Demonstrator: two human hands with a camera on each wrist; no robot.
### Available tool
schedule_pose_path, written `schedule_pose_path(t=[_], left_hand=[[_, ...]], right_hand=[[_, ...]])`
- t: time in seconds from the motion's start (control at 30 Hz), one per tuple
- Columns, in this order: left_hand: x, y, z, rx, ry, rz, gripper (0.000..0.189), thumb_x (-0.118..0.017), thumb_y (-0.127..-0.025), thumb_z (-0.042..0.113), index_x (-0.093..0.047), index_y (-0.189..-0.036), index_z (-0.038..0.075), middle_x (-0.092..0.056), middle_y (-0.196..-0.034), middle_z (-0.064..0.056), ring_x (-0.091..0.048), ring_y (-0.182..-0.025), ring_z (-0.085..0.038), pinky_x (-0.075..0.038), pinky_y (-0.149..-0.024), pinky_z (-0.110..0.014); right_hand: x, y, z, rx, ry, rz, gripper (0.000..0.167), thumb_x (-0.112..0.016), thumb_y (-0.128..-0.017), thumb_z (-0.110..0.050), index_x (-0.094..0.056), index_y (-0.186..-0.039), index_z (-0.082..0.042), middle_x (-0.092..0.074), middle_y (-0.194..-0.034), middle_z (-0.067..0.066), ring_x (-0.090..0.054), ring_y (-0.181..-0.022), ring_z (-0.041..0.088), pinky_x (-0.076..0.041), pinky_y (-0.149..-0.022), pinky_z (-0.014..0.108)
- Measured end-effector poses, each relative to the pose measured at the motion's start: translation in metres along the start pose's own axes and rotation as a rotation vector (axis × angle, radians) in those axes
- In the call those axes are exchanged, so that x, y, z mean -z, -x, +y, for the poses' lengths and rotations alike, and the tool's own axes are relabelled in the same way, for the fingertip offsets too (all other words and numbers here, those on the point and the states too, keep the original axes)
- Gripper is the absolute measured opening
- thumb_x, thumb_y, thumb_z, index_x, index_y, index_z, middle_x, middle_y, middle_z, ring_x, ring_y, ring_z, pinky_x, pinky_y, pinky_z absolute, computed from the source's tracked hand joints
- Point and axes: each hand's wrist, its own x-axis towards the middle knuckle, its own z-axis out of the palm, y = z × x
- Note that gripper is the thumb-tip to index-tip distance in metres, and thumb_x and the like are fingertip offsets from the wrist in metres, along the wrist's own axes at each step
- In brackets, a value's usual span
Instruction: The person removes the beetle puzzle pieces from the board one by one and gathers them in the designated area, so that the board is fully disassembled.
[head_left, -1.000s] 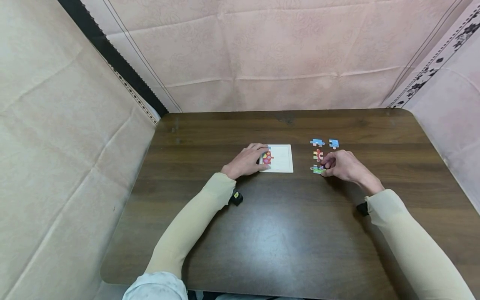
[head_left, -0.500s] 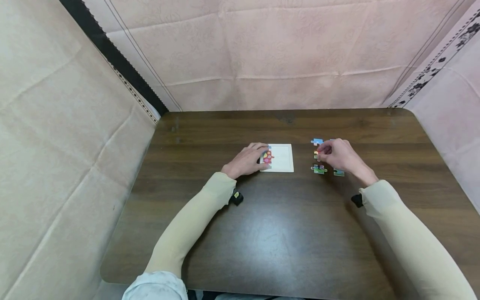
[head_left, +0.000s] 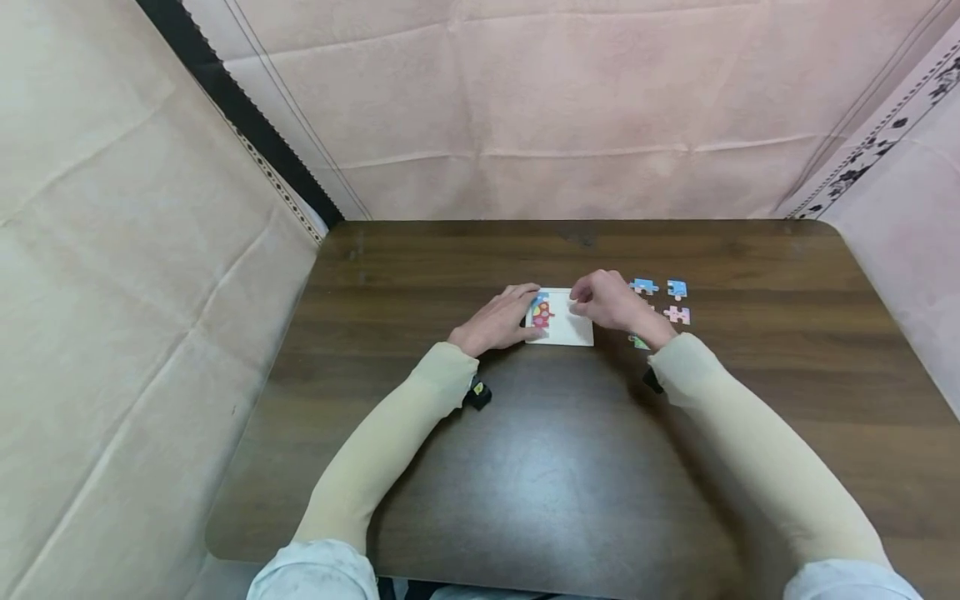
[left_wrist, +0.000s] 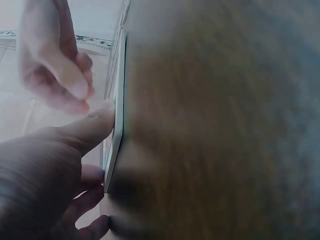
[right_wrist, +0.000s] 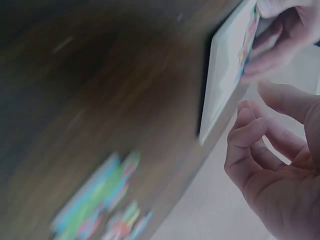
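My left hand rests at the left end of a white puzzle board, its thumb along the near edge. Joined puzzle pieces with red and blue prints lie on the board beside those fingers. Above the board's right part hovers my right hand, fingers loosely bent. No piece shows between its thumb and fingers in the right wrist view. Loose jigsaw pieces lie right of the board: two blue ones, the left blue piece and right blue piece, a pink piece, and a green piece partly hidden by my right hand.
The brown wooden table carries the board and pieces. A pale cloth hangs behind its far edge, and more cloth hangs at both sides. My right forearm crosses the right side of the table.
My right hand has gone from the loose pieces leftward to above the board. The pink piece and right blue piece show again. My left hand stays on the board.
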Motion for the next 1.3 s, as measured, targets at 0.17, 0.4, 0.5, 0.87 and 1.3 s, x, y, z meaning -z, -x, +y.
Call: schedule_pose_path(t=[0.17,0.4,0.5,0.87,1.3], left_hand=[[0.0,-0.001,0.0,-0.009,0.0,-0.011,0.078,-0.063,-0.097,0.049,-0.033,-0.156,0.008,-0.027,-0.163,-0.003,-0.023,-0.147,-0.018,-0.024,-0.119,-0.036],[0.004,0.001,-0.001,-0.021,0.05,-0.01,0.081,-0.066,-0.095,0.049,-0.034,-0.156,0.006,-0.027,-0.162,-0.005,-0.026,-0.146,-0.019,-0.029,-0.116,-0.035],[0.009,0.002,-0.002,-0.009,0.082,-0.014,0.085,-0.069,-0.092,0.049,-0.034,-0.156,0.006,-0.025,-0.163,-0.006,-0.027,-0.146,-0.02,-0.033,-0.115,-0.035],[0.011,0.005,-0.004,-0.006,0.091,-0.011,0.084,-0.071,-0.092,0.047,-0.034,-0.155,0.005,-0.026,-0.162,-0.005,-0.024,-0.148,-0.017,-0.027,-0.117,-0.031],[0.005,0.002,-0.008,-0.016,0.125,-0.01,0.085,-0.072,-0.091,0.047,-0.035,-0.155,0.005,-0.028,-0.162,-0.008,-0.026,-0.147,-0.021,-0.029,-0.117,-0.035]], right_hand=[[-0.013,-0.018,-0.009,0.032,0.016,-0.063,0.024,-0.074,-0.092,-0.01,-0.073,-0.112,0.002,-0.073,-0.106,0.017,-0.068,-0.095,0.029,-0.055,-0.084,0.045],[-0.02,-0.026,-0.016,0.032,0.022,-0.081,0.027,-0.076,-0.09,-0.008,-0.071,-0.114,0.004,-0.072,-0.108,0.019,-0.066,-0.101,0.032,-0.053,-0.089,0.047],[-0.021,-0.029,-0.019,0.018,0.013,-0.078,0.027,-0.077,-0.089,-0.007,-0.071,-0.112,0.004,-0.071,-0.108,0.019,-0.066,-0.102,0.032,-0.053,-0.091,0.046],[-0.025,-0.037,-0.026,-0.076,-0.028,-0.126,0.022,-0.073,-0.091,-0.004,-0.064,-0.11,0.004,-0.065,-0.108,0.018,-0.061,-0.101,0.031,-0.05,-0.091,0.044],[-0.03,-0.039,-0.028,-0.125,-0.146,-0.071,0.04,-0.065,-0.095,-0.003,-0.05,-0.131,0.006,-0.067,-0.112,0.023,-0.065,-0.099,0.033,-0.054,-0.084,0.043]])
